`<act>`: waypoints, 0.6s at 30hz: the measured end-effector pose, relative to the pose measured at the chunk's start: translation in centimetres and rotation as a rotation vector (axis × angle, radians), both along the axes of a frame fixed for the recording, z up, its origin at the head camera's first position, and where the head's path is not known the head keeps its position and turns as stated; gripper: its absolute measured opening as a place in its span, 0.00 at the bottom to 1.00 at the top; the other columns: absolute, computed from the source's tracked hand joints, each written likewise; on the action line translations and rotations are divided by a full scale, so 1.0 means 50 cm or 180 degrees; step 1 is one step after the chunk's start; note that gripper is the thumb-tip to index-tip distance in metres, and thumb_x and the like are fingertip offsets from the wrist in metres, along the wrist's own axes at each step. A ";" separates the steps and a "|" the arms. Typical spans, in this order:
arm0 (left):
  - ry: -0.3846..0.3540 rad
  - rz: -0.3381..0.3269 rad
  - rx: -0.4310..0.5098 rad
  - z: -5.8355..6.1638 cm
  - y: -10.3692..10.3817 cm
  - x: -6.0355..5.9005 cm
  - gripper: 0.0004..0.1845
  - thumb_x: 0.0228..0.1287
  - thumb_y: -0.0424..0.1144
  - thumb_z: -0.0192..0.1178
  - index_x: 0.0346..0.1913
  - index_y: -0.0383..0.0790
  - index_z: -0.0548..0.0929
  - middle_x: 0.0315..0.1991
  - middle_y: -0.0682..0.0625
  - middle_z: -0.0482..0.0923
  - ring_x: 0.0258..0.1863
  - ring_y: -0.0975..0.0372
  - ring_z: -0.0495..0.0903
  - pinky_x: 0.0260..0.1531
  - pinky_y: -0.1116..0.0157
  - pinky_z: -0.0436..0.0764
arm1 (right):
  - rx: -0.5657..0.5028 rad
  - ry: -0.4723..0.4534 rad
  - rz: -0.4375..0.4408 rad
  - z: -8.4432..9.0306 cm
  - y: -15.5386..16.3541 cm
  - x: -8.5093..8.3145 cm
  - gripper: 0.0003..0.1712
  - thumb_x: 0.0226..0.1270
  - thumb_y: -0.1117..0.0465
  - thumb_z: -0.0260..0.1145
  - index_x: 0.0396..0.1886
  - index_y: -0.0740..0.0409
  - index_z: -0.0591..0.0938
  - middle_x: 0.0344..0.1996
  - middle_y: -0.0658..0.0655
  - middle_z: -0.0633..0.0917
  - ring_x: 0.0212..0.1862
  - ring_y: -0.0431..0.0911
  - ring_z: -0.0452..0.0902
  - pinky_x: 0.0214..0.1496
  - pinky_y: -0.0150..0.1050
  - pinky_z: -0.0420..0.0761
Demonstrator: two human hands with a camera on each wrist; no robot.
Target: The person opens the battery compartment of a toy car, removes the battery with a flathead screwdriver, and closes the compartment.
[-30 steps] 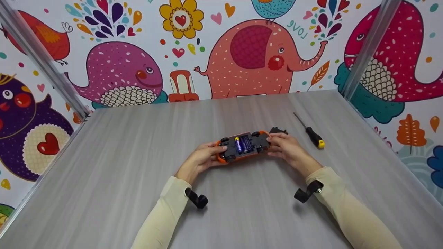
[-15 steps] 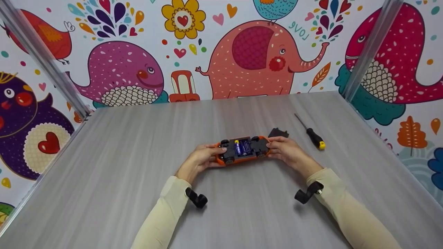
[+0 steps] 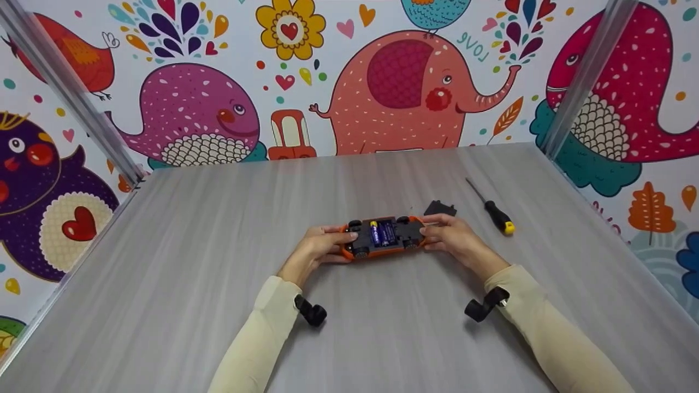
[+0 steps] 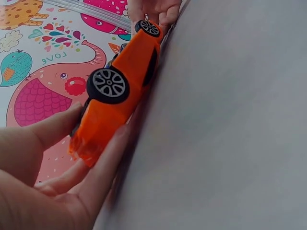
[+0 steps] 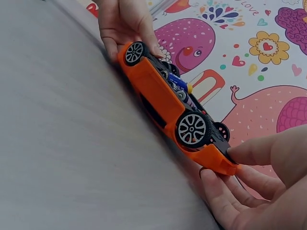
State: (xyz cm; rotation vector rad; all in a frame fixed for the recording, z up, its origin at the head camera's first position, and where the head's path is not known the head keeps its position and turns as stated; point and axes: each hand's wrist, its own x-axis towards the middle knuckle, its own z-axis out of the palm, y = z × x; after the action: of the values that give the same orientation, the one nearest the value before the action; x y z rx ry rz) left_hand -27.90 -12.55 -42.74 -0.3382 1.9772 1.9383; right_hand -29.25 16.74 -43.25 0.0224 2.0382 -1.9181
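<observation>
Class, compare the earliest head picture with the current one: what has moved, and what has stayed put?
The upturned orange toy car, tilted with its right end raised a second ago, has been levelled and lowered slightly toward the grey table. The left hand and right hand keep their grip on its two ends. The batteries remain exposed; the black cover piece and the black-and-yellow screwdriver lie unmoved.

Two forearms in cream sleeves, extended forward and converging; left hand (image 3: 318, 249) and right hand (image 3: 451, 237) faced each other at the same height, fingers (image 4: 108, 165) gently curved with thumbs above, each wrist bearing a black camera mount (image 3: 311, 312).
</observation>
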 end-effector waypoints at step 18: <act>-0.0022 -0.0021 -0.0055 -0.001 0.001 -0.002 0.32 0.59 0.37 0.73 0.66 0.35 0.76 0.52 0.39 0.85 0.36 0.58 0.87 0.34 0.60 0.89 | 0.1235 0.0953 -0.0020 0.047 -0.008 0.012 0.24 0.70 0.61 0.66 0.63 0.63 0.77 0.52 0.62 0.83 0.46 0.43 0.80 0.45 0.35 0.81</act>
State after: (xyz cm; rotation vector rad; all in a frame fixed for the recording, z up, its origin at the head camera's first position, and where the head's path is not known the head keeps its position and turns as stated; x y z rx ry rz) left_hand -28.01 -12.52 -42.77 -0.3420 1.9894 1.9143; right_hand -28.63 16.33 -40.92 -0.1741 2.5832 -1.5752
